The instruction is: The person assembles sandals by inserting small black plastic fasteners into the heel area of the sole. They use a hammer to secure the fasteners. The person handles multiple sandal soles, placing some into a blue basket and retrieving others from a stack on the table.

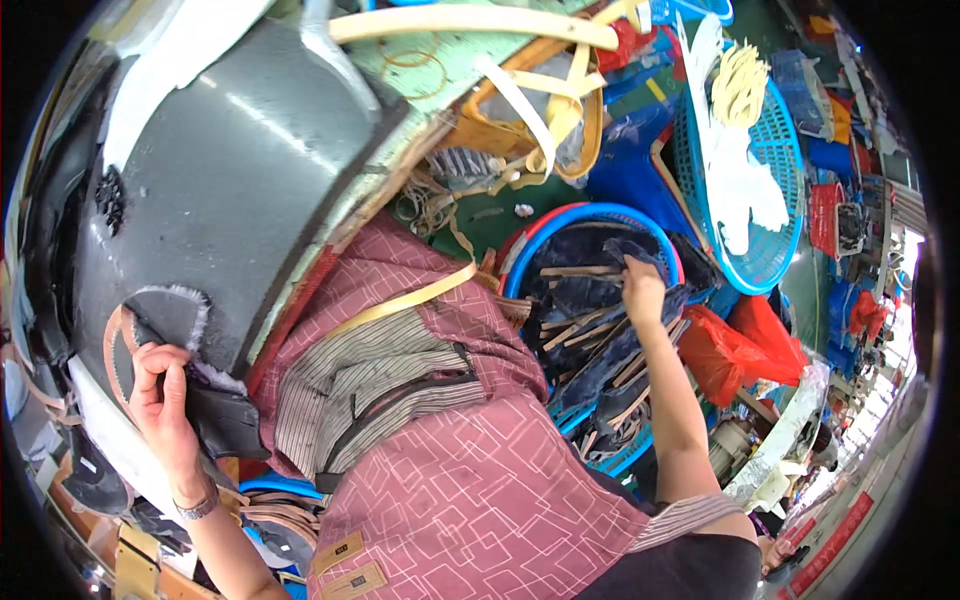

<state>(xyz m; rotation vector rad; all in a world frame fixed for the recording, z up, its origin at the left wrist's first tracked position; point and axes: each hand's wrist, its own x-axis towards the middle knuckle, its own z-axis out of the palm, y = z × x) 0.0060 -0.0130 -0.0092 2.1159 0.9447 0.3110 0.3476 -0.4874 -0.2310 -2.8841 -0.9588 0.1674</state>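
My left hand (165, 395), a watch on its wrist, is closed at the near end of a dark machine-like surface (225, 130). Its fingers grip a curved dark strip (120, 350) with a tan edge, and a fuzzy-edged dark piece (175, 305) curves just beyond them. Stretched out to the right, my right hand (643, 292) reaches over a blue-rimmed basket (590, 211). Dark fuzzy pieces with tan edges (585, 325) fill that basket. The right fingers are closed on one dark fuzzy piece (628, 250); their tips are partly hidden.
A patterned maroon apron (480, 470) covers my lap. Beyond the basket stands a blue mesh basket (780, 130) holding white material and a pale yellow bundle (740, 85). Red plastic bags (735, 345) lie at the right. A yellow container (590, 135) holds pale strips.
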